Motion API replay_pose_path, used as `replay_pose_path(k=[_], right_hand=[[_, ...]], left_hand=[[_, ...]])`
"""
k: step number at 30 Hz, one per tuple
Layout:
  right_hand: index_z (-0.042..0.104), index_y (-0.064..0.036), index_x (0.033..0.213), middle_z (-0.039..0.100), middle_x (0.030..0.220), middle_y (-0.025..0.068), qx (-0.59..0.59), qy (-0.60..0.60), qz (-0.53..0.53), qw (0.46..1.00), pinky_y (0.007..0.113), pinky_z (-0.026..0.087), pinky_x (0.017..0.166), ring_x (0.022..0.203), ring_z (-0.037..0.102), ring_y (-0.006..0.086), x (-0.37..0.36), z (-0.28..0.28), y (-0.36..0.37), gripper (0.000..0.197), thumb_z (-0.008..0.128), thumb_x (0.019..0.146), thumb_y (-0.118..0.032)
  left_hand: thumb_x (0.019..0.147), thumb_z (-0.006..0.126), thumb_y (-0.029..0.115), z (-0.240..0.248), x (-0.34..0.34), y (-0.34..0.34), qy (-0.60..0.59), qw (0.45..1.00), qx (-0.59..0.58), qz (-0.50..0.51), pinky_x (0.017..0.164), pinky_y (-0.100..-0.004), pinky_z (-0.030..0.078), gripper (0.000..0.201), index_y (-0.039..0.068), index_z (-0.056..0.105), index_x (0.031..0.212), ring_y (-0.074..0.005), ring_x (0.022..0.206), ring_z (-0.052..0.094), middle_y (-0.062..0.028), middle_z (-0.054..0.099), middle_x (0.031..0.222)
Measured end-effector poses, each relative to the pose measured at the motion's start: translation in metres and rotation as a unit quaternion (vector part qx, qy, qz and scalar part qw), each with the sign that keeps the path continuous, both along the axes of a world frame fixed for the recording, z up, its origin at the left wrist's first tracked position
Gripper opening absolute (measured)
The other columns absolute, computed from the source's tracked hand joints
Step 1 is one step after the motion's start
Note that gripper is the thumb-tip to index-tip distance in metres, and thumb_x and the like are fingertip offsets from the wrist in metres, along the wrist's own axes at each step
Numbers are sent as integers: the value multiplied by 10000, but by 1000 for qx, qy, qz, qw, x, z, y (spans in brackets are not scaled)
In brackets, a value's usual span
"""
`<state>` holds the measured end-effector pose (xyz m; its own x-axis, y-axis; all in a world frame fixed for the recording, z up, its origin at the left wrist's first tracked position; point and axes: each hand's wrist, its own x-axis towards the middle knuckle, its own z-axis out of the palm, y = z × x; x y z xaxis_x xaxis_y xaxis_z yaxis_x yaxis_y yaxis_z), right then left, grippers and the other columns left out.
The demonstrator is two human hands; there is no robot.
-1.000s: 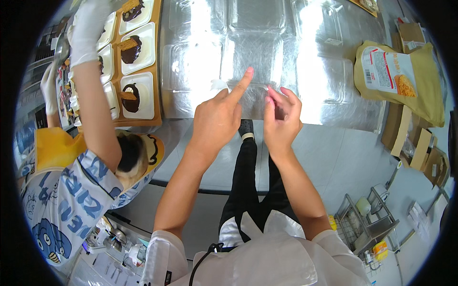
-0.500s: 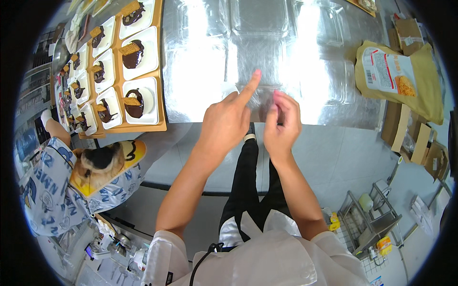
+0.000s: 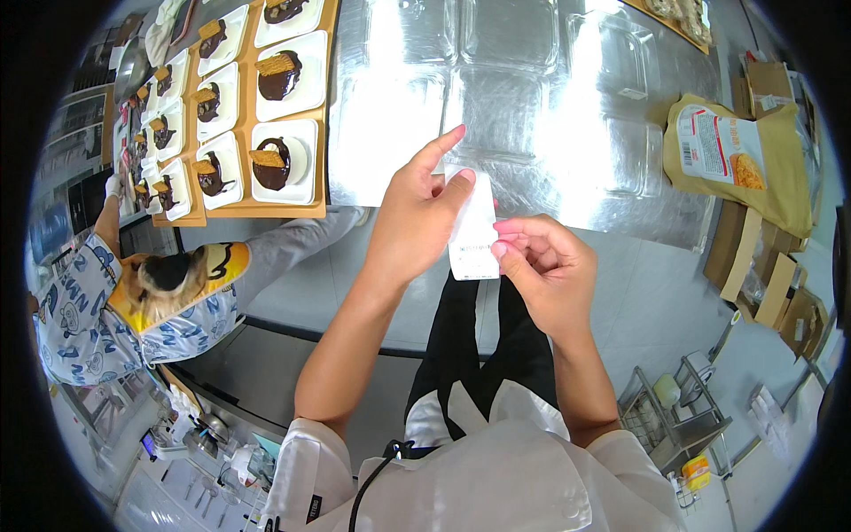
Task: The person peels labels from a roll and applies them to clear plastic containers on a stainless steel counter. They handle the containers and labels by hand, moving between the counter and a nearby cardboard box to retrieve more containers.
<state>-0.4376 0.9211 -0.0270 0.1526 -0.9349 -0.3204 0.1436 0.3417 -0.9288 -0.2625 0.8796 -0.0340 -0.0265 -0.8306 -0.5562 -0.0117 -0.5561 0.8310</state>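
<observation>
Between my two hands hangs a narrow white paper strip (image 3: 472, 232) with small print, held in front of the metal table's near edge. My left hand (image 3: 417, 208) pinches its upper part under the thumb, index finger stretched out ahead. The thumb and fingers of my right hand (image 3: 550, 266) close on the strip's lower right edge. Beyond my hands, several clear plastic containers (image 3: 496, 111) sit in rows on the shiny metal table (image 3: 567, 199).
At the left, wooden trays (image 3: 324, 133) bear square white dishes with chocolate-coated desserts and biscuits (image 3: 279, 75). A tan pouch (image 3: 780, 160) lies at the table's right end, above cardboard boxes (image 3: 753, 253). Another person (image 3: 168, 306) in a patterned apron stands at the left.
The paper strip has come fully into view between my hands. My right hand has moved right and nearer to me. The view has shifted, and the other person's leg now shows.
</observation>
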Motion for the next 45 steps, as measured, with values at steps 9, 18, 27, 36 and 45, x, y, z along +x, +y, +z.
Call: replay_pose_path(k=[9, 18, 27, 36, 45], right_hand=[[703, 40, 1086, 701, 880, 28, 47, 11, 7, 999, 207, 506, 680, 772, 627, 54, -2, 10, -8, 192, 689, 896, 60], [702, 29, 1139, 649, 985, 42, 46, -1, 40, 998, 239, 530, 738, 861, 637, 89, -4, 22, -9, 278, 722, 866, 82], [739, -16, 1092, 659, 936, 54, -36, 82, 36, 995, 244, 541, 755, 837, 649, 101, -6, 18, -11, 224, 710, 878, 48], [739, -11, 1045, 673, 906, 72, -61, 104, 16, 993, 256, 560, 755, 826, 675, 122, -11, 14, -11, 169, 712, 881, 19], [743, -53, 986, 683, 940, 92, -137, 249, 45, 958, 290, 539, 702, 801, 686, 199, -12, 22, -19, 143, 721, 851, -10]], left_hand=[[958, 674, 105, 25, -2, 8, 20, 1000, 6, -6, 531, -210, 275, 485, 34, 544, 1420, 1, 584, 371, 72, 512, 636], [942, 683, 116, 25, -5, 12, 7, 999, -42, 30, 489, -232, 267, 449, -2, 583, 1364, -10, 524, 348, 67, 482, 561], [953, 673, 114, 25, -9, 12, 9, 999, -22, 39, 505, -213, 274, 399, 13, 614, 1334, 4, 541, 375, 68, 526, 587], [959, 668, 126, 27, -17, 7, 16, 999, 3, 35, 508, -202, 279, 398, 26, 613, 1340, 11, 541, 376, 81, 535, 593], [955, 662, 120, 9, -21, 6, 36, 997, -6, 64, 474, -229, 302, 398, 6, 607, 1333, -8, 513, 378, 73, 484, 573]])
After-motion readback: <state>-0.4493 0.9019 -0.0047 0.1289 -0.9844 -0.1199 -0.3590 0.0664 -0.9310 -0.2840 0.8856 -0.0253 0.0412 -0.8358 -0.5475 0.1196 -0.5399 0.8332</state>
